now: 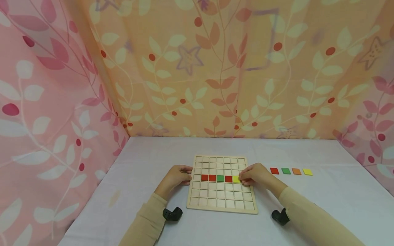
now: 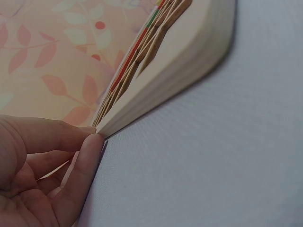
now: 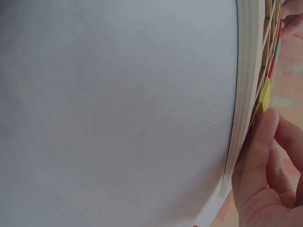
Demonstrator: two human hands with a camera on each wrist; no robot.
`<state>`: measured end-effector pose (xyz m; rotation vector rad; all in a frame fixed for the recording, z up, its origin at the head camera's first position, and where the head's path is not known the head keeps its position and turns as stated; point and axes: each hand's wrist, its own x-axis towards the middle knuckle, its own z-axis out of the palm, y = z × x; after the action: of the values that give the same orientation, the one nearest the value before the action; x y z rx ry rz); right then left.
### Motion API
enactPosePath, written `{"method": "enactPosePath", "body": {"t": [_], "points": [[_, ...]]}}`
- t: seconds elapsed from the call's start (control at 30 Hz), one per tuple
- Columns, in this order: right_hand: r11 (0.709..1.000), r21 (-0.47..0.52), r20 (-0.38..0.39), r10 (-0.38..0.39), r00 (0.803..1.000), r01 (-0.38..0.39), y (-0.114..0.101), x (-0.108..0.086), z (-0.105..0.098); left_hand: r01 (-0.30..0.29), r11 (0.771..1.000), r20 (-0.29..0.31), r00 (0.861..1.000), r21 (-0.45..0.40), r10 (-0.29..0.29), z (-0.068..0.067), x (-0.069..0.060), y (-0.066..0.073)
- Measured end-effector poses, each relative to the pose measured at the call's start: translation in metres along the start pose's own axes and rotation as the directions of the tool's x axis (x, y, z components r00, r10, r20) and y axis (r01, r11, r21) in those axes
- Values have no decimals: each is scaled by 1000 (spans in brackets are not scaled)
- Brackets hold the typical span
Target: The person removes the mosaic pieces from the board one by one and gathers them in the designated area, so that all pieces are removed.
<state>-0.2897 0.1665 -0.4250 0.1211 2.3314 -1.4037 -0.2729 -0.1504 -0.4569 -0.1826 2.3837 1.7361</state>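
A pale wooden grid board (image 1: 221, 209) lies on the table, with square tiles in one row across its middle. From the left they run red (image 1: 204, 177), red (image 1: 212, 178), green (image 1: 220, 178), red (image 1: 228, 179) and yellow. My left hand (image 1: 176, 177) grips the board's left edge; thumb and finger meet there in the left wrist view. Over the board's right side, my right hand (image 1: 256, 174) pinches the yellow tile (image 1: 236, 179) at its right end. The right wrist view shows that yellow tile (image 3: 265, 94) at my fingertips, partly hidden by them.
To the board's right, a row of loose tiles lies on the white table (image 1: 147, 150): red (image 1: 274, 171), green (image 1: 286, 171), orange (image 1: 297, 171) and yellow (image 1: 307, 172). Patterned cloth (image 1: 191, 85) encloses the back and sides. Black wrist devices (image 1: 173, 214) sit by both sleeves.
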Motion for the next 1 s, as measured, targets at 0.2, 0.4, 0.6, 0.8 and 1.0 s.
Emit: {"method": "enactPosePath", "body": {"t": [0.2, 0.4, 0.6, 0.8, 1.0], "points": [[999, 33, -16, -13, 1000, 14, 0, 0, 0, 4, 1000, -6, 1000, -8, -5, 1, 0, 0], [998, 61, -10, -22, 1000, 22, 0, 1, 1, 1, 1000, -5, 1000, -7, -1, 0, 0, 0], [997, 81, 4, 7, 1000, -8, -1, 0, 3, 0, 1000, 2, 1000, -9, 0, -1, 1, 0], [995, 97, -8, 11, 1000, -10, -2, -5, 0, 8, 1000, -2, 1000, -14, -8, -1, 1, 0], [995, 102, -26, -5, 1000, 8, 4, -12, -13, 7, 1000, -8, 1000, -7, -7, 0, 1, -1]]}}
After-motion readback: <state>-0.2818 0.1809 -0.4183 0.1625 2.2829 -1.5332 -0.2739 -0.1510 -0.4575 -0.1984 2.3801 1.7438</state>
